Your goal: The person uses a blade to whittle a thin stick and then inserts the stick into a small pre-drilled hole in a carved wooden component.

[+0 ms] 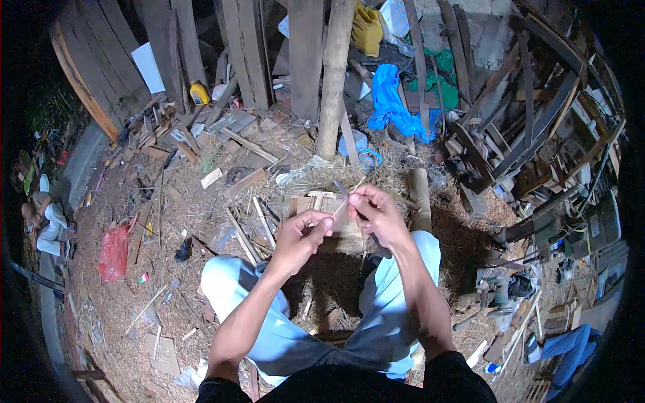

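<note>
Both my hands are raised in front of my knees over a wooden block (347,229). My left hand (300,239) pinches the lower end of a thin pale wooden stick (342,207), which slants up to the right. Closed round a knife (340,188) is my right hand (378,213); the grey blade points up and left, and a dark handle end shows below the palm. The stick passes against the right fingertips beside the blade; exactly where they touch is hidden. Short pale wood strips (322,195) lie at the block's far edge.
A round wooden post (334,80) rises ahead, with a log (420,198) to its right. Blue plastic sheeting (388,101) hangs behind. Wood scraps and shavings cover the ground. A red plastic bag (115,252) and a seated person (50,225) are left; another person's legs (564,350) show right.
</note>
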{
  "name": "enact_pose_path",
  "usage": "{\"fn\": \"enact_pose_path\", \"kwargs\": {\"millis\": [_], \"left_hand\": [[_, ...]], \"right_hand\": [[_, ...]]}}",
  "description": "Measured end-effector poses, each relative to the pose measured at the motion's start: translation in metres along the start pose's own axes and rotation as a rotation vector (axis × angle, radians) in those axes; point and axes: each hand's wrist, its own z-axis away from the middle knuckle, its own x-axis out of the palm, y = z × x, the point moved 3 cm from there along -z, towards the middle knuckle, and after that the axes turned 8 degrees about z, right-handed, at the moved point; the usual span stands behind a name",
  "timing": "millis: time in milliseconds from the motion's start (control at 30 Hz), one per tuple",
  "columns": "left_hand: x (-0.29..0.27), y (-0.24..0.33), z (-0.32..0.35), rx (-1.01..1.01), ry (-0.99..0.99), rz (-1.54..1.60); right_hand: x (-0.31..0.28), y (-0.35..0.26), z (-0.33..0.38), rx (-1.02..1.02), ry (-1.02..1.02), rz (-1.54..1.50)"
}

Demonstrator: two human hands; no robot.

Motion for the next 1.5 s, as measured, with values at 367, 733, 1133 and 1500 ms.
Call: {"fn": "enact_pose_path", "kwargs": {"millis": [367,733,1133,1500], "left_hand": [[0.004,0.001,-0.003,0.283,0.046,-0.251],[0.008,0.001,-0.003,0.233,0.063,-0.329],[-0.002,-0.009,-0.007,0.217,0.062,-0.298],[-0.007,0.005,0.004,-0.155,-0.028,0.104]], "right_hand": [[0.008,0.002,0.002,0.105,-0.086,-0.041],[-0.016,0.005,-0.003,0.07,0.084,0.063],[-0.001,0.009,-0.005,0.02,0.048,0.089],[-0.045,-0.005,-0.008,-0.025,0.27,-0.139]]}}
